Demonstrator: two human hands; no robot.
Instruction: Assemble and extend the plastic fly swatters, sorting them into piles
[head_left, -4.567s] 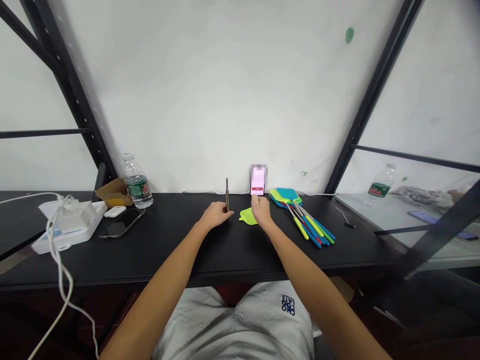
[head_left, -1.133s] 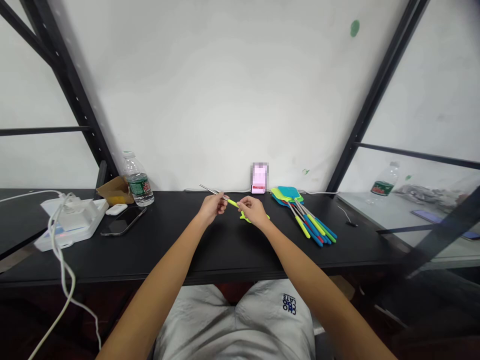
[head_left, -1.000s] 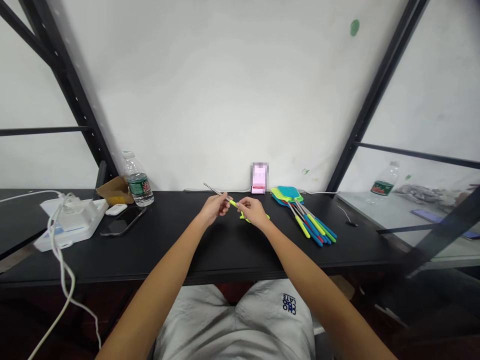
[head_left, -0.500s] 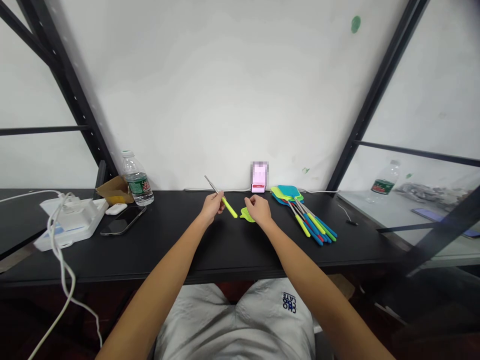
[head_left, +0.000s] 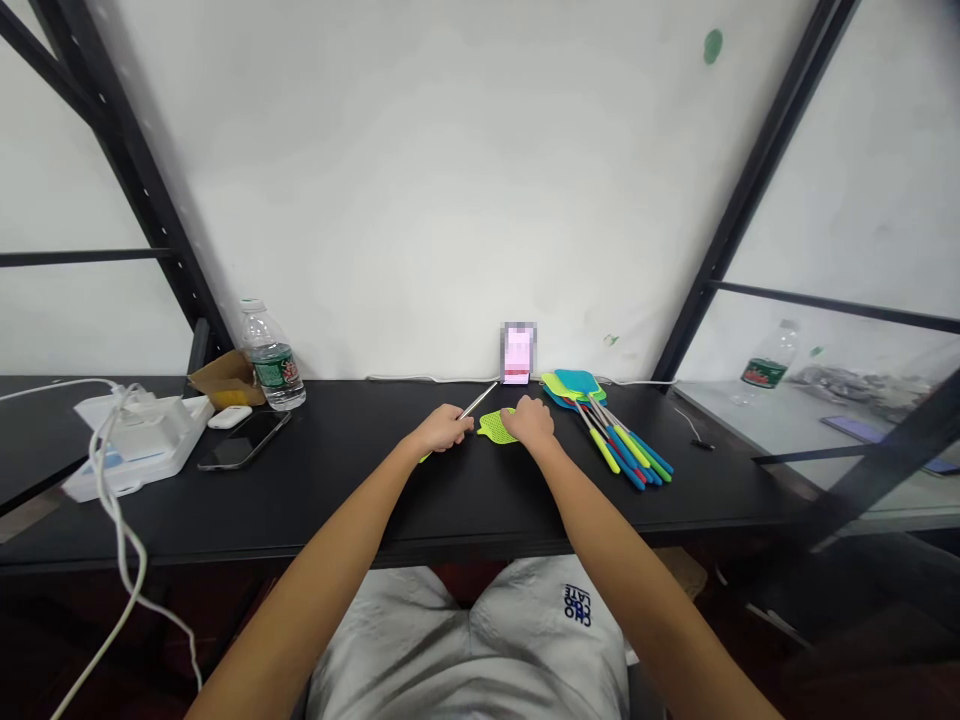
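Observation:
My left hand (head_left: pixel 444 430) is closed around a fly swatter handle. Its thin metal rod (head_left: pixel 478 400) points up and to the right, and a bit of the yellow-green grip (head_left: pixel 425 457) shows below the hand. My right hand (head_left: pixel 531 422) pinches the right side of a perforated yellow-green fly swatter head (head_left: pixel 493 428), whose short neck faces left toward the rod. Rod and head are apart. To the right lies a pile of fly swatters (head_left: pixel 616 436) with yellow, blue, red and green grips and yellow and blue heads.
A phone (head_left: pixel 517 355) stands against the wall behind my hands. On the left are a water bottle (head_left: pixel 274 360), a small cardboard box (head_left: pixel 229 380), a white case (head_left: pixel 230 417), a dark phone (head_left: pixel 246 442) and a white power strip (head_left: pixel 154 445) with cables. Metal posts flank the black desk (head_left: pixel 337 510).
My left hand has turned the handle over: the rod pointed up-left and now points up-right toward the swatter head. My right hand has shifted slightly right, uncovering more of the head.

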